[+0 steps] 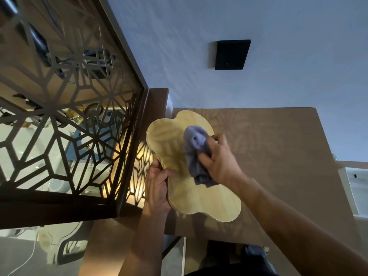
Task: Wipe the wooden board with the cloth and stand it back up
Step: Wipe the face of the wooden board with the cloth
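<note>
A pale wooden board [179,192] with a wavy, cloud-like outline is held above a brown tabletop [278,148]. My left hand [158,186] grips the board's left edge, thumb on its face. My right hand [217,158] presses a crumpled grey-blue cloth [196,150] against the board's upper middle. The cloth hides part of the board's face, and its lower end hangs below my palm.
A dark lattice screen [65,120] with geometric cut-outs stands close on the left, lit from behind. A black square fitting [231,54] sits on the grey wall behind the table. A white shelf unit [356,188] is at the right edge.
</note>
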A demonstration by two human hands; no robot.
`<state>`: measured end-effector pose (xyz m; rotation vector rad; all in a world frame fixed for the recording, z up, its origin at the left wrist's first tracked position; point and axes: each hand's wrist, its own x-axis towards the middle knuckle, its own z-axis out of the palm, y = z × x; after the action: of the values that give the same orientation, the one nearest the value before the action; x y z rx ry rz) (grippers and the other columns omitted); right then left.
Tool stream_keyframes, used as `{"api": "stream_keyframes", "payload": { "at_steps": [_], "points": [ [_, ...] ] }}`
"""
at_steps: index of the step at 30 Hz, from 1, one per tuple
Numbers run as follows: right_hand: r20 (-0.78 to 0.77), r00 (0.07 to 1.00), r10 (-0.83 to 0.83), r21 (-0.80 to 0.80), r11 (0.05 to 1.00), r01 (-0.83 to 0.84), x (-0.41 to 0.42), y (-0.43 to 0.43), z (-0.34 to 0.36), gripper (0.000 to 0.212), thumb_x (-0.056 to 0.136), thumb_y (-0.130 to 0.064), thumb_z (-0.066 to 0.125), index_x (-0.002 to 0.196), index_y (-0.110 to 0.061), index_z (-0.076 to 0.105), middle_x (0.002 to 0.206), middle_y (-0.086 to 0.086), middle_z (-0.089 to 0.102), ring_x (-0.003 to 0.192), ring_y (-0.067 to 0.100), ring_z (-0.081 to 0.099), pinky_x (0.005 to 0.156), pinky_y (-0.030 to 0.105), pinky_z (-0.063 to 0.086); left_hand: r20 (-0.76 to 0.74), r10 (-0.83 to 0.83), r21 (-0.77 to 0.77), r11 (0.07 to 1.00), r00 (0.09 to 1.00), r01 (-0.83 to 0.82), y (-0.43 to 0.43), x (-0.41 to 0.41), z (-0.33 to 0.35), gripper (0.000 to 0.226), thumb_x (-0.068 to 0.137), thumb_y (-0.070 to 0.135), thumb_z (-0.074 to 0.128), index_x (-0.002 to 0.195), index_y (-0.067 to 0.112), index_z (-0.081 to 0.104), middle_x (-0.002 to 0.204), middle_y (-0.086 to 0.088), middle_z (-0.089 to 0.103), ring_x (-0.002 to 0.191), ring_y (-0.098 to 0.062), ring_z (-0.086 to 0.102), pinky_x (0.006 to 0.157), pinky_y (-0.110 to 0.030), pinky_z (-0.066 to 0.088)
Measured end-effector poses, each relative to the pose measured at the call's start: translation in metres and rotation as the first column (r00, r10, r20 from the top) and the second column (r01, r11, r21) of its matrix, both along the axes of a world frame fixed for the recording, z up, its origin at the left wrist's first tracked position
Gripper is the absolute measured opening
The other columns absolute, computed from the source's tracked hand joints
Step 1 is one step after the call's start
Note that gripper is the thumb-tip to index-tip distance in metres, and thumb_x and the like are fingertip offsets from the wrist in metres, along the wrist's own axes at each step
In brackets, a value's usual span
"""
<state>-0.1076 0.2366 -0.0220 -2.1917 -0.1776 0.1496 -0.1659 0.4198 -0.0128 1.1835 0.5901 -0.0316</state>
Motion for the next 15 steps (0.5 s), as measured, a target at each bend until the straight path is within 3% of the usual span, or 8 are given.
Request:
{"api": "stream_keyframes", "payload": {
  "at_steps": [4, 8, 9, 10, 11, 12, 14, 15],
  "points": [
    [-0.086, 0.996, -0.038, -0.009, 0.999, 0.038, -0.005, 0.013, -0.019, 0.033, 0.092, -0.033, 0.049, 0.125, -0.028, 0.048, 0.114, 0.002, 0.042, 0.096, 0.026, 0.056, 0.08, 0.043, 0.057, -0.026, -0.002, 0.042, 0.999, 1.0, 0.003, -0.001, -0.002, 0.002, 0.037, 0.069, 0.008, 0.067, 0.097, 0.03, 0.073, 0.096, 0.007, 0.076, 0.107, -0.029, 0.064, 0.082, -0.049, 0.055],
    [-0.201, 0.969, -0.145, -0.15, 0.982, 0.115, 0.004, -0.019, -0.053, 0.039, 0.094, -0.027, 0.051, 0.133, -0.021, 0.048, 0.121, 0.009, 0.042, 0.109, 0.033, 0.051, 0.087, 0.05, 0.055, -0.078, -0.038, 0.223, 0.973, 0.996, 0.055, 0.0, -0.002, 0.0, 0.041, 0.082, 0.007, 0.073, 0.12, 0.019, 0.062, 0.12, 0.006, 0.062, 0.128, -0.034, 0.053, 0.094, -0.043, 0.053],
    [-0.23, 0.961, -0.151, -0.214, 0.971, 0.102, 0.005, -0.027, -0.059, 0.038, 0.096, -0.028, 0.05, 0.133, -0.021, 0.047, 0.123, 0.011, 0.042, 0.111, 0.034, 0.05, 0.088, 0.051, 0.054, -0.016, -0.043, 0.296, 0.954, 0.999, 0.046, 0.0, -0.004, -0.001, 0.043, 0.082, 0.003, 0.077, 0.122, 0.012, 0.062, 0.128, 0.0, 0.059, 0.126, -0.035, 0.054, 0.098, -0.046, 0.052],
    [-0.248, 0.957, -0.149, -0.295, 0.953, 0.072, 0.006, -0.035, -0.064, 0.038, 0.097, -0.029, 0.05, 0.134, -0.021, 0.046, 0.124, 0.012, 0.042, 0.112, 0.035, 0.049, 0.088, 0.051, 0.054, -0.005, -0.057, 0.232, 0.971, 0.998, 0.056, 0.0, -0.003, -0.002, 0.049, 0.073, 0.001, 0.086, 0.117, 0.01, 0.064, 0.133, -0.012, 0.057, 0.121, -0.036, 0.054, 0.1, -0.05, 0.051],
    [-0.255, 0.956, -0.142, -0.385, 0.922, 0.034, 0.007, -0.042, -0.066, 0.037, 0.099, -0.03, 0.049, 0.134, -0.021, 0.046, 0.123, 0.013, 0.042, 0.111, 0.035, 0.048, 0.086, 0.049, 0.053, -0.017, -0.132, 0.151, 0.98, 0.991, 0.133, -0.001, -0.006, -0.002, 0.059, 0.06, 0.0, 0.095, 0.109, 0.015, 0.065, 0.133, -0.025, 0.057, 0.116, -0.039, 0.055, 0.099, -0.051, 0.049],
    [-0.246, 0.96, -0.133, -0.469, 0.883, 0.002, 0.008, -0.048, -0.065, 0.034, 0.099, -0.031, 0.048, 0.131, -0.021, 0.047, 0.121, 0.012, 0.042, 0.109, 0.035, 0.049, 0.083, 0.047, 0.051, -0.007, -0.153, 0.2, 0.968, 0.988, 0.151, -0.002, -0.007, 0.0, 0.065, 0.055, 0.0, 0.097, 0.104, 0.023, 0.061, 0.133, -0.033, 0.056, 0.116, -0.041, 0.054, 0.1, -0.05, 0.047],
    [-0.16, 0.978, -0.132, -0.572, 0.82, 0.017, 0.012, -0.054, -0.055, 0.029, 0.098, -0.031, 0.048, 0.125, -0.019, 0.049, 0.118, 0.013, 0.043, 0.107, 0.035, 0.049, 0.08, 0.045, 0.048, -0.042, -0.104, 0.157, 0.982, 0.994, 0.109, -0.002, -0.004, 0.004, 0.049, 0.073, 0.004, 0.085, 0.103, 0.03, 0.056, 0.143, -0.03, 0.051, 0.129, -0.045, 0.049, 0.108, -0.056, 0.045],
    [-0.101, 0.985, -0.137, -0.567, 0.822, 0.056, 0.015, -0.055, -0.047, 0.028, 0.097, -0.03, 0.048, 0.123, -0.018, 0.049, 0.118, 0.013, 0.044, 0.105, 0.035, 0.05, 0.08, 0.046, 0.049, -0.025, -0.125, 0.326, 0.937, 0.992, 0.126, -0.006, -0.003, 0.006, 0.04, 0.08, 0.011, 0.075, 0.111, 0.031, 0.059, 0.146, -0.025, 0.05, 0.133, -0.043, 0.047, 0.108, -0.06, 0.044]
  ]
}}
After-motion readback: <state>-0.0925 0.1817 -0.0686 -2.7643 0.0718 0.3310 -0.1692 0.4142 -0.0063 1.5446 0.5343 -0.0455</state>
